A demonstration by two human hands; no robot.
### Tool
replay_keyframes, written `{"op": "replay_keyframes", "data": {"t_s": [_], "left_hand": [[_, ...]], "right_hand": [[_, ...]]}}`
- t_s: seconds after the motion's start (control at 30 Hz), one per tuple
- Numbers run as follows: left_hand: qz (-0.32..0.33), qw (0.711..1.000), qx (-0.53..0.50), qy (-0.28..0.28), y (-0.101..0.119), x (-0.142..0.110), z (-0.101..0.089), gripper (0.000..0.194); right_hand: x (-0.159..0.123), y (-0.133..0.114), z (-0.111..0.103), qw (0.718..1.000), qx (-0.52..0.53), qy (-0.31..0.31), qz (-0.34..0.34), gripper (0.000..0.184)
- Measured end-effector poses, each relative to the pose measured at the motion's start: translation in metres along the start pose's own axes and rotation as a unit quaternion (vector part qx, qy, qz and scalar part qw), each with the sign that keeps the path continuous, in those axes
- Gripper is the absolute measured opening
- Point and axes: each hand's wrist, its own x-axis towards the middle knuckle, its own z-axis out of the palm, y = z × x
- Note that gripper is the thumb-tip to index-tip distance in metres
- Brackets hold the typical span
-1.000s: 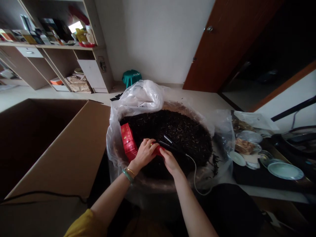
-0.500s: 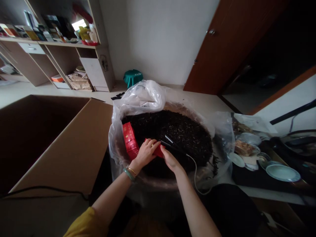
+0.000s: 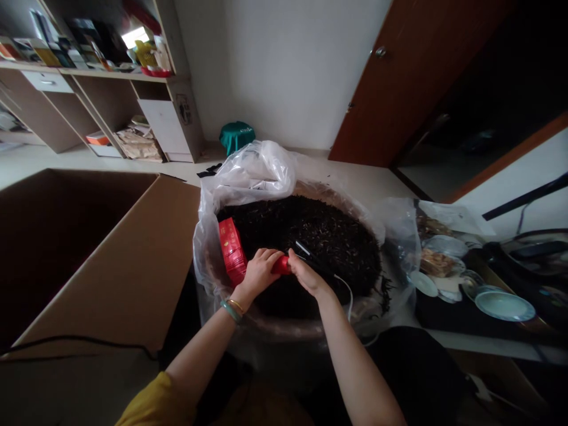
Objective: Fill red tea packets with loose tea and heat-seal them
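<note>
Big plastic-lined tub here is loaded with dark leafy bits, plus a stack of red packets at the left side. Left hand is gripping a single red packet over the leafy bits, right hand is up against its right end, can't tell if it's pinching too. Open cardboard box sits just left of the tub.

An open cardboard box stands at left; beyond it, a shelf unit bears a yellow basket, with brown paper lower down. A green-covered bin sits near the wall, left of a wooden door. At right, a pale dish rests on a dark bench
</note>
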Motion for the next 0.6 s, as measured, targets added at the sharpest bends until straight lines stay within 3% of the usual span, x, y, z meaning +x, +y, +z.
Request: {"op": "replay_keyframes", "data": {"t_s": [0.1,0.17,0.27,0.37,0.47,0.53,0.6], "left_hand": [[-0.021,0.999,-0.023,0.040,-0.003,0.001,-0.001,0.049],[-0.043,0.995,-0.041,0.074,-0.004,0.002,-0.002,0.044],[-0.070,0.989,-0.067,0.112,-0.004,0.003,-0.004,0.040],[-0.077,0.986,-0.078,0.125,-0.004,0.004,-0.005,0.041],[-0.081,0.985,-0.081,0.130,-0.006,0.004,-0.004,0.042],[-0.087,0.983,-0.090,0.137,-0.008,0.003,-0.002,0.044],[-0.091,0.979,-0.110,0.145,-0.011,0.003,0.002,0.047]], "right_hand": [[-0.006,-0.016,-0.009,1.000,-0.019,0.006,-0.014,0.070],[-0.008,-0.018,-0.019,0.997,-0.015,0.070,-0.025,0.070],[-0.004,-0.002,-0.035,0.984,-0.065,0.166,0.011,0.067],[0.008,0.025,-0.047,0.953,-0.255,0.160,0.037,0.041],[0.019,0.041,-0.057,0.932,-0.314,0.183,0.013,0.020],[0.025,0.044,-0.060,0.925,-0.326,0.197,0.003,0.033],[0.028,0.042,-0.059,0.909,-0.374,0.182,0.009,0.058]]}}
